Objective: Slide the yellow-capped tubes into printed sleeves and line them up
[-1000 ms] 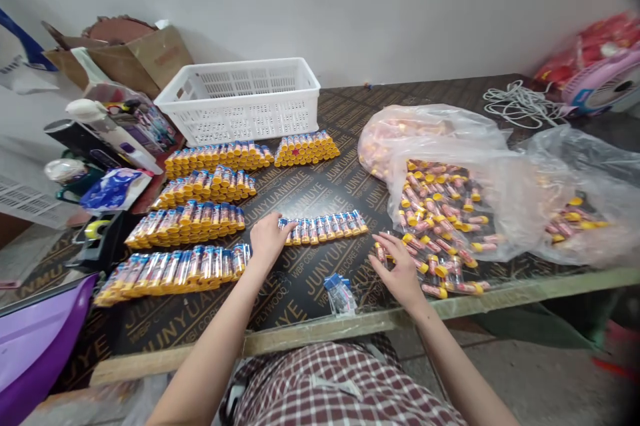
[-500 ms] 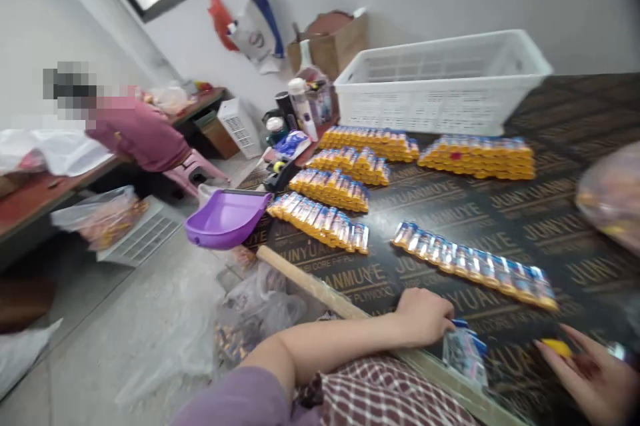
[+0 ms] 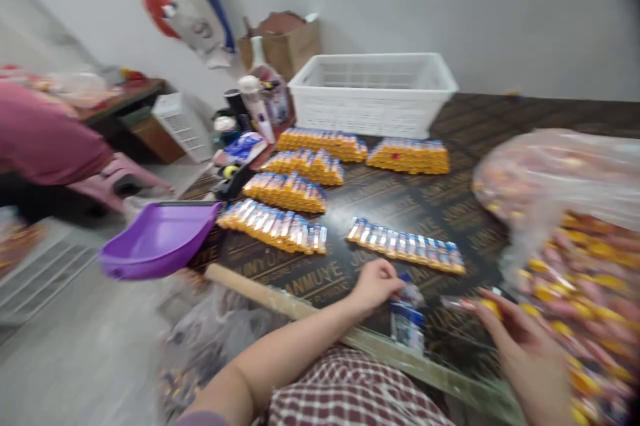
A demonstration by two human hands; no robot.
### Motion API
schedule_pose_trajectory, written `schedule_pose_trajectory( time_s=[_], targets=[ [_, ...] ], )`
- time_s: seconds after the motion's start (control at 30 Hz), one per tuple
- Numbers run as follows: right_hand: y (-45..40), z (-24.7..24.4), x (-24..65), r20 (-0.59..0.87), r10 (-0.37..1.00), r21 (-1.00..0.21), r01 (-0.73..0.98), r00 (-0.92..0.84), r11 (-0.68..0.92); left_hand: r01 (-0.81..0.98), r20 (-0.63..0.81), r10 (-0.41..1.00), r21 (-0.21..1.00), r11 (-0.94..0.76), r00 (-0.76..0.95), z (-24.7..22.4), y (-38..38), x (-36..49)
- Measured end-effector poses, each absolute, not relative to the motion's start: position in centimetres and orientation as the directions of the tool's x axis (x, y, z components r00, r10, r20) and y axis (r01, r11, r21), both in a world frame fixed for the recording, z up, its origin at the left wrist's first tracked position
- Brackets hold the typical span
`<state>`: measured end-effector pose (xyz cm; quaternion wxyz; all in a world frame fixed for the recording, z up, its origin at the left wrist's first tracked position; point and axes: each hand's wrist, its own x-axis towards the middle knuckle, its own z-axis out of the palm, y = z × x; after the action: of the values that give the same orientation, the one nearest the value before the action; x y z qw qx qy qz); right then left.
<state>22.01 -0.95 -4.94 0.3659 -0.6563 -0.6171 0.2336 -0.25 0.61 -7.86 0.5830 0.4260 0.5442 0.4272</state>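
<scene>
My left hand (image 3: 377, 286) is closed, thumb and fingers pinching a small clear plastic sleeve with a blue top (image 3: 411, 291). Just below it, similar blue-topped sleeves (image 3: 407, 326) lie at the table's front edge. My right hand (image 3: 533, 346) grips a small yellow-capped tube (image 3: 491, 308), its clear, partly reddish end pointing left towards the sleeve. The two hands are apart. Beyond them lies a single row of packed yellow-capped tubes (image 3: 407, 246) with blue tops.
Stacked rows of packed tubes (image 3: 285, 193) stand at the left back, near a white basket (image 3: 370, 109). A large clear bag (image 3: 530, 173) and a heap of loose yellow-capped tubes (image 3: 585, 293) lie right. A purple dustpan (image 3: 160, 236) juts out left; a person in pink (image 3: 45, 136) sits beyond.
The view has swung right, bringing the loose tubes into sight. My left hand has lifted a sleeve off the others; my right hand has brought the yellow-capped tube near it.
</scene>
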Motion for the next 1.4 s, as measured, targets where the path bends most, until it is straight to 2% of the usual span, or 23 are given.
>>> schedule_pose_trajectory(
  time_s=[0.07, 0.1, 0.17, 0.23, 0.3, 0.47, 0.63, 0.7, 0.77, 0.87, 0.93, 1.03, 1.3, 1.4],
  targets=[
    [-0.7, -4.3, 20.9, 0.071, 0.983, -0.844, 0.535, 0.168, -0.030, -0.313, -0.422, 0.906, 0.858, 0.407, 0.020, -7.1, 1.3, -0.5],
    [-0.6, -4.0, 20.4, 0.051, 0.983, -0.879, 0.476, 0.174, -0.039, -0.387, -0.456, 0.889, 0.812, 0.437, 0.047, -6.7, 1.7, -0.7],
    [-0.4, -3.8, 19.3, -0.034, 0.984, -0.969, 0.236, 0.176, -0.076, -0.450, -0.483, 0.870, 0.759, 0.471, 0.097, -6.0, 2.1, -0.9],
    [-0.4, -3.7, 18.5, -0.145, 0.979, -0.989, -0.049, 0.142, -0.139, -0.471, -0.489, 0.863, 0.736, 0.487, 0.127, -5.5, 2.3, -1.0],
    [-0.5, -3.8, 18.0, -0.186, 0.975, -0.972, -0.169, 0.122, -0.164, -0.486, -0.515, 0.844, 0.706, 0.515, 0.147, -5.4, 2.3, -0.9],
    [-0.9, -3.6, 17.7, -0.076, 0.977, -0.997, 0.009, 0.197, -0.080, -0.538, -0.582, 0.804, 0.643, 0.545, 0.120, -5.5, 2.5, -0.4],
    [-2.1, -3.7, 17.2, 0.005, 0.964, -1.000, -0.028, 0.265, 0.013, -0.604, -0.615, 0.788, 0.621, 0.500, 0.021, -5.4, 2.9, -0.5],
    [-2.7, -3.9, 16.8, 0.101, 0.957, -0.995, 0.041, 0.272, 0.093, -0.626, -0.625, 0.780, 0.617, 0.478, -0.021, -5.3, 3.0, -0.6],
    [-3.1, -3.9, 16.4, 0.236, 0.940, -0.963, 0.186, 0.246, 0.194, -0.637, -0.632, 0.773, 0.618, 0.461, -0.054, -5.3, 3.0, -0.6],
    [-3.4, -3.7, 16.1, 0.432, 0.890, -0.851, 0.393, 0.149, 0.347, -0.639, -0.636, 0.768, 0.621, 0.453, -0.073, -5.2, 3.0, -0.6],
    [-3.4, -3.5, 15.9, 0.501, 0.860, -0.791, 0.455, 0.094, 0.410, -0.639, -0.637, 0.767, 0.622, 0.451, -0.079, -5.1, 2.9, -0.6],
    [-3.4, -3.5, 15.7, 0.489, 0.871, -0.789, 0.447, 0.045, 0.421, -0.625, -0.614, 0.785, 0.644, 0.440, -0.080, -5.0, 2.7, -0.4],
    [-3.1, -5.1, 15.9, 0.309, 0.948, -0.912, 0.257, -0.077, 0.318, -0.592, -0.446, 0.893, 0.704, 0.391, 0.059, -4.0, 2.1, 0.0],
    [-2.9, -5.2, 16.1, 0.325, 0.942, -0.892, 0.302, -0.090, 0.336, -0.518, -0.438, 0.887, 0.730, 0.446, 0.147, -3.2, 1.7, 0.0]
  ],
)
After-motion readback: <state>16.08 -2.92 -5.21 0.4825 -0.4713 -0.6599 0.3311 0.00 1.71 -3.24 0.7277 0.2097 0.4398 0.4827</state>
